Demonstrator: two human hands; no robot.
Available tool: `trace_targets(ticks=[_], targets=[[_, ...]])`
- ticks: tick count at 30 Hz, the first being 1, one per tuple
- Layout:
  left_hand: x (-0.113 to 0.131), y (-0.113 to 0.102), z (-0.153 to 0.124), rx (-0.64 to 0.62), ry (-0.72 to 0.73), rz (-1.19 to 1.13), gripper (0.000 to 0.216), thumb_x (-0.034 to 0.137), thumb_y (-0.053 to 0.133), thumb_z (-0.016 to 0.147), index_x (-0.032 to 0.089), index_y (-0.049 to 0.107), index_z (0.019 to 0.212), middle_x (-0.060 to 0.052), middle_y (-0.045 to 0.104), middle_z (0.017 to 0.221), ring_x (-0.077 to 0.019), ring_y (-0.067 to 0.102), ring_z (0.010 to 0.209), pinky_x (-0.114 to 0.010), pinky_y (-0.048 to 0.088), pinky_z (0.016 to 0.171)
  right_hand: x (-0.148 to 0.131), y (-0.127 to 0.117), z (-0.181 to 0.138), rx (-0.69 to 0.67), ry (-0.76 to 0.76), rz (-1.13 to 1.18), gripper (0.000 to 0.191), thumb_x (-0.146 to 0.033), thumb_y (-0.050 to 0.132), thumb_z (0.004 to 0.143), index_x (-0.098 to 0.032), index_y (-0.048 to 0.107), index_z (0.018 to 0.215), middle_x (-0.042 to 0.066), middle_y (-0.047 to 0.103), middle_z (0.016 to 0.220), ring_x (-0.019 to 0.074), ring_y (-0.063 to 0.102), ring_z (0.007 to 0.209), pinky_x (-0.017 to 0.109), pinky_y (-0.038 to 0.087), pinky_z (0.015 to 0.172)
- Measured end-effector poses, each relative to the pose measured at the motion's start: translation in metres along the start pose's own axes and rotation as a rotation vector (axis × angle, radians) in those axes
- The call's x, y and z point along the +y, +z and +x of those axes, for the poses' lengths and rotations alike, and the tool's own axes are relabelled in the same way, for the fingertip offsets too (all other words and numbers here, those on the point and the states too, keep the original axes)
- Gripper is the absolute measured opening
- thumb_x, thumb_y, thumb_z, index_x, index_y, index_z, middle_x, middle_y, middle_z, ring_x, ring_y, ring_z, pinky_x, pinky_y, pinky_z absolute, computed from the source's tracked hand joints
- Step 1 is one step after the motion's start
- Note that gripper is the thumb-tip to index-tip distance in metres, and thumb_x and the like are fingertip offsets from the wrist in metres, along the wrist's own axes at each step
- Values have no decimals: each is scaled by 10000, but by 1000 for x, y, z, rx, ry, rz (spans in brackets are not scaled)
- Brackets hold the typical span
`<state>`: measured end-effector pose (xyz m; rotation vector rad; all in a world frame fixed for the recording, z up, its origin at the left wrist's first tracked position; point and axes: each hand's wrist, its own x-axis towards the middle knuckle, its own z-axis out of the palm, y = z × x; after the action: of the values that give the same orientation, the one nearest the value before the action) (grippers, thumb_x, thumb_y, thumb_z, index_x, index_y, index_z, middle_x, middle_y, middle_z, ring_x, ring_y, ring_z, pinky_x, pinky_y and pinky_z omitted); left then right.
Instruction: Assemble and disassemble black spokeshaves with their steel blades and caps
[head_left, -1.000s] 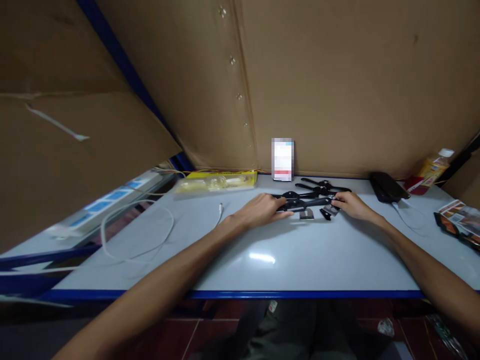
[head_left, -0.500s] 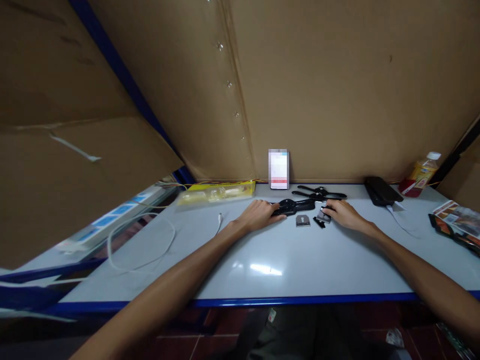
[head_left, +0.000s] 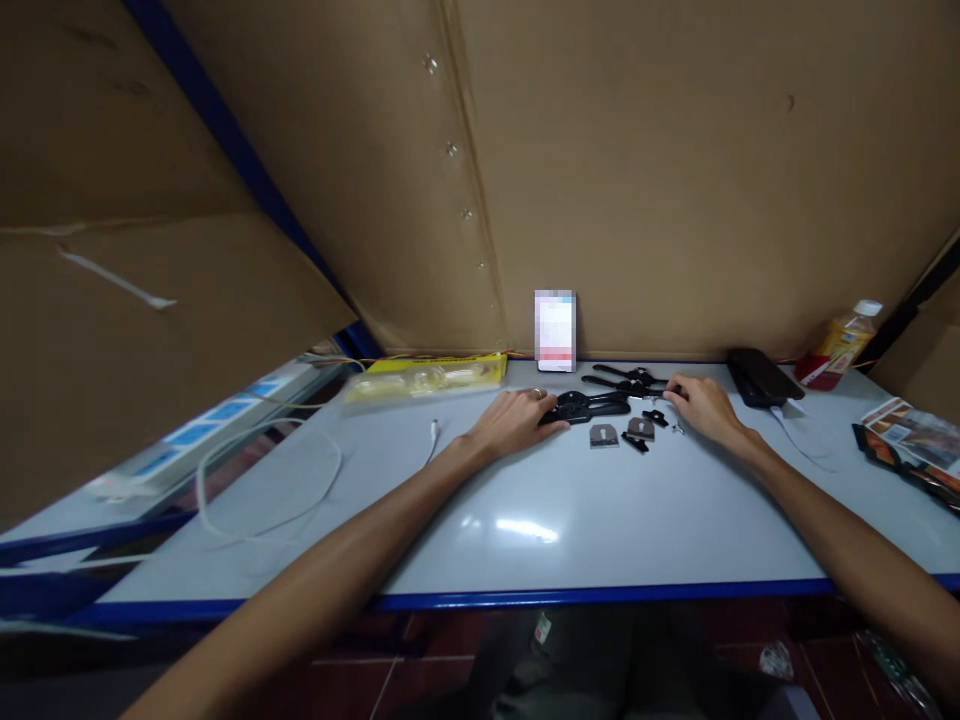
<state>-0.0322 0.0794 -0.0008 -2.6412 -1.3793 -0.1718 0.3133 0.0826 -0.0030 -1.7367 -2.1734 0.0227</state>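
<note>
My left hand (head_left: 516, 420) rests on the table, its fingers closed round the left end of a flat black handled tool (head_left: 586, 407). Beyond it lie further slim black handle pieces (head_left: 622, 384). At their right end, the fingertips of my right hand (head_left: 703, 408) are pinched on a black handle. Between my hands, two grey metal blades with slots lie flat, a left blade (head_left: 603, 437) and a right blade (head_left: 642, 429). Small black clips, a front clip (head_left: 634, 442) and a back clip (head_left: 655, 418), lie around them, with a tiny metal screw (head_left: 678, 428) near my right hand.
A phone (head_left: 555, 332) leans on the cardboard wall. Left of it lies a yellow-backed clear package (head_left: 427, 378). A white cable (head_left: 337, 470) and a power strip (head_left: 210, 430) are at left. Right stand a dark case (head_left: 763, 378), a bottle (head_left: 840, 345) and printed packaging (head_left: 911, 440).
My right hand has left the right metal blade and small clips and moved slightly back and right to the black handle's end. My left hand stays on the black tool.
</note>
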Motion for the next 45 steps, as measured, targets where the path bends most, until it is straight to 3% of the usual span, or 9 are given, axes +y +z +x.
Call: trace_targets(ticks=[4,11,17,27,39,45], targets=[[2,-2,0,13,15,3,407,541,474,976,177,657,987,-112,676,984,-244,646,846,-308,406,681,6,2,5,11,-30,-57,281,-326,540,955,-224,705,1158,90,670,1111,229,623,948,299,422,775],[0,0,1,27,38,-3,375,515,485,977,184,661,985,-100,664,977,-226,633,849,-301,413,693,15,-7,8,-72,-104,-133,214,-237,564,921,-197,742,1033,112,686,1092,247,642,967,299,424,804],[-1,-1,0,29,46,-24,370,502,480,975,180,662,975,-104,658,971,-229,625,841,-312,416,693,24,-10,9,-116,-137,-154,347,-153,552,852,-237,728,1139,103,689,1211,270,647,1031,325,435,850],[-6,-5,-2,11,100,-77,294,427,494,951,194,665,1004,-98,652,997,-226,627,846,-318,429,702,24,-13,10,-133,-81,-183,247,-162,602,752,-197,753,945,105,759,949,267,676,865,295,408,702],[-5,-2,-2,25,86,-106,315,436,464,963,196,662,1006,-103,646,1011,-228,615,843,-328,430,717,14,-24,9,-8,-99,-112,233,-201,605,790,-174,745,974,119,750,1006,278,662,881,326,442,775],[-7,-1,-2,32,76,-141,306,431,488,947,195,671,1013,-94,652,996,-219,616,838,-323,434,716,-8,-42,-1,-19,-134,-10,206,-180,595,743,-195,724,903,60,736,899,216,639,781,290,418,702]])
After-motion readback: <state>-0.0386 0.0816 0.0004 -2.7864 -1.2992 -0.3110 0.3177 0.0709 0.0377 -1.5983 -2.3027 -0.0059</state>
